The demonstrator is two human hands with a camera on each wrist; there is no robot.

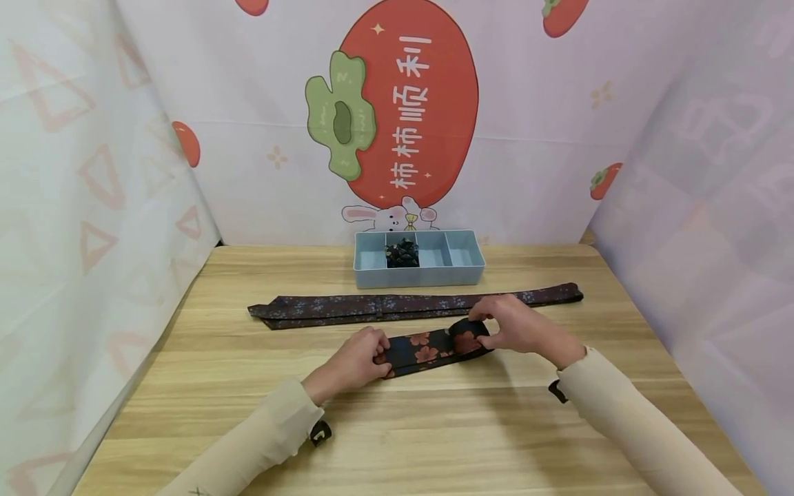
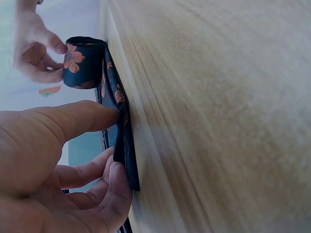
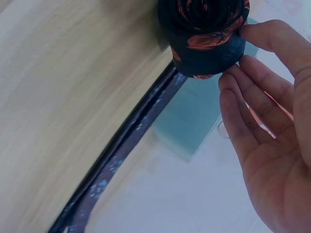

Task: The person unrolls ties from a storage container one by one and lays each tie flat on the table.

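Observation:
A dark necktie (image 1: 425, 353) with orange flowers lies across the table, its right part wound into a roll (image 1: 466, 337). My right hand (image 1: 517, 325) holds that roll between thumb and fingers; the right wrist view shows the coiled layers of the roll (image 3: 209, 41) from its edge. At the flat left end, my left hand (image 1: 355, 362) pinches the fabric, and in the left wrist view its thumb (image 2: 92, 119) and fingers meet at the tie's edge. Behind both hands a second necktie (image 1: 329, 307), maroon with small blue flowers, lies stretched out lengthwise.
A light blue box (image 1: 418, 277) with several compartments stands at the back of the table. Its second compartment from the left contains a dark patterned fabric bundle (image 1: 403, 255). A printed cloth backdrop (image 1: 260, 186) rises behind the table, with cloth at both sides.

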